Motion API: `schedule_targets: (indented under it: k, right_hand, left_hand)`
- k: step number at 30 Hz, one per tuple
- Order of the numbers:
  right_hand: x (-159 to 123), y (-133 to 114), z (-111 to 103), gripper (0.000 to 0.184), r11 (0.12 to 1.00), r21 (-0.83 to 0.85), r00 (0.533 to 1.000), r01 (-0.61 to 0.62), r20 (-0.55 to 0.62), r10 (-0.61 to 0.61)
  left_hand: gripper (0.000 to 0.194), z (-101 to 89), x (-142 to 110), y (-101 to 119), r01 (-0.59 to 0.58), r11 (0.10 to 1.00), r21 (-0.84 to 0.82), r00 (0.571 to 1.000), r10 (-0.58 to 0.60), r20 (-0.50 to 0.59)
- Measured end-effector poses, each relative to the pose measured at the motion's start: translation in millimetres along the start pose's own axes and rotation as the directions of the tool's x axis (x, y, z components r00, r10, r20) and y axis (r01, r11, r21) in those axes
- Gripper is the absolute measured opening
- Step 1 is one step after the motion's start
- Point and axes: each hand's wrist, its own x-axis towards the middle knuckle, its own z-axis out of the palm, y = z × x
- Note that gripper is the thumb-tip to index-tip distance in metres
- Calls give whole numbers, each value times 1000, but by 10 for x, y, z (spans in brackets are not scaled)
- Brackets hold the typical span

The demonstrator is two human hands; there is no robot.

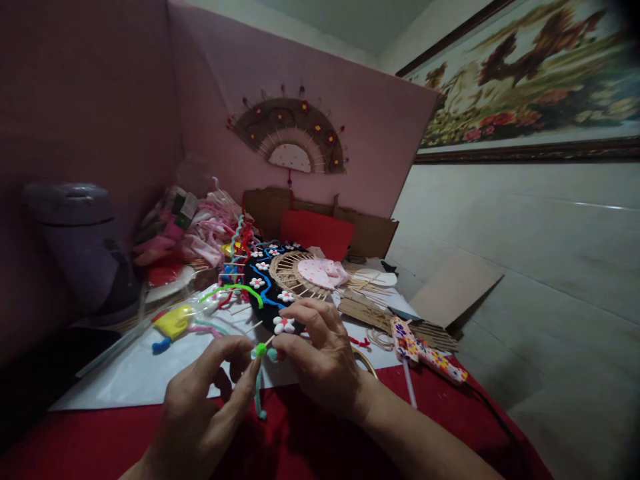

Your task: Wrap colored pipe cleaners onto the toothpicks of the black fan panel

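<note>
Low in front of me, my left hand (210, 390) pinches a small green ball of fuzzy pipe cleaner (261, 350) at the tip of a thin wooden stick (269, 341). My right hand (327, 363) is closed at the other side, thumb and forefinger by a teal pipe cleaner (259, 397) whose tail hangs down between the hands. Just beyond lies a black fan (273, 320) with white flowers, blue wavy lines and sticks around its edge. A bright green pipe cleaner (233, 287) rests across its left side. The right fingers partly cover the fan's near end.
A flower-patterned glue gun (430, 357) lies at the right, with corrugated cardboard (367, 312) behind it. At left are a yellow piece (175, 322), pink bundles (213, 223) and a purple container (87, 247). A finished fan (295, 117) hangs on the pink panel. Red cloth (390, 427) covers the table.
</note>
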Motion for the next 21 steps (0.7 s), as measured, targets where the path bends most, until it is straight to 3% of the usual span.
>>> schedule_targets:
  k: [11,21]
  right_hand:
    - [-7,-3,9,14,1000,13,1000,1,-10,-1]
    - [-6,-37,-30,15,999,51,999,0,-34,1]
  left_hand:
    - [12,8,26,-28,-104,994,23,994,104,-14]
    - [12,2,25,-14,-92,995,38,996,92,8]
